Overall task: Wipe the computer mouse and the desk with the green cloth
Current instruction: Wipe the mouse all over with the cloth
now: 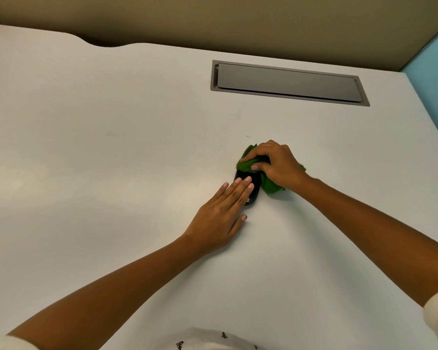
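Note:
A black computer mouse (254, 188) lies on the white desk (111, 147), right of centre. My left hand (221, 215) rests flat on the desk with its fingertips laid over the near half of the mouse, holding it down. My right hand (276, 165) is closed on a bunched green cloth (269, 184) and presses it against the far end of the mouse. Part of the cloth spills out on the desk to the right of the mouse. Much of the mouse is hidden under fingers and cloth.
A grey cable hatch (288, 83) is set into the desk at the back right. A tan partition (213, 18) runs along the far edge and a light blue panel (435, 79) stands on the right. A small dark speck (248, 136) marks the desk beyond the cloth.

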{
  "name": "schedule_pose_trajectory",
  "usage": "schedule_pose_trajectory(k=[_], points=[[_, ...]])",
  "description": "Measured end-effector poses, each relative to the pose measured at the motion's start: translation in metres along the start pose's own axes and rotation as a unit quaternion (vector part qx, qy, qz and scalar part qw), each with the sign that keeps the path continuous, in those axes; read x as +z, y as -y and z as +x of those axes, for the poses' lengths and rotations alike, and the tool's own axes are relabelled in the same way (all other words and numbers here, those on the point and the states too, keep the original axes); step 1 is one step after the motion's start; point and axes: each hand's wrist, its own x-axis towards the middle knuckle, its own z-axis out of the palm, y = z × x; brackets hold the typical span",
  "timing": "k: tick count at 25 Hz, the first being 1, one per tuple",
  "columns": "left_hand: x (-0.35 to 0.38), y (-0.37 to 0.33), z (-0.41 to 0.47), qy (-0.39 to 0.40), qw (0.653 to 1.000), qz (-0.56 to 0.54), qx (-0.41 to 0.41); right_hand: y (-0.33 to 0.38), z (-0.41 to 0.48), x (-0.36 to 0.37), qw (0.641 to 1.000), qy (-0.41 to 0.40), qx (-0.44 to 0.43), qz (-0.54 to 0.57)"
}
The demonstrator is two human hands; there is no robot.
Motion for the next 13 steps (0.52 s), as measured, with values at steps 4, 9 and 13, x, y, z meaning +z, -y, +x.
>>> schedule_pose_trajectory(k=[4, 9, 13], points=[[0.003, 0.0, 0.0, -0.007, 1.0, 0.006, -0.001, 0.001, -0.021, 0.009, 0.999, -0.044, -0.007, 0.031], [0.001, 0.001, 0.0, 0.0, 1.0, 0.012, 0.004, -0.004, 0.001, 0.01, 0.997, -0.061, 0.036, 0.018], [0.002, -0.001, 0.0, 0.001, 1.0, 0.013, -0.006, -0.003, 0.0, 0.019, 0.997, -0.059, 0.054, -0.018]])
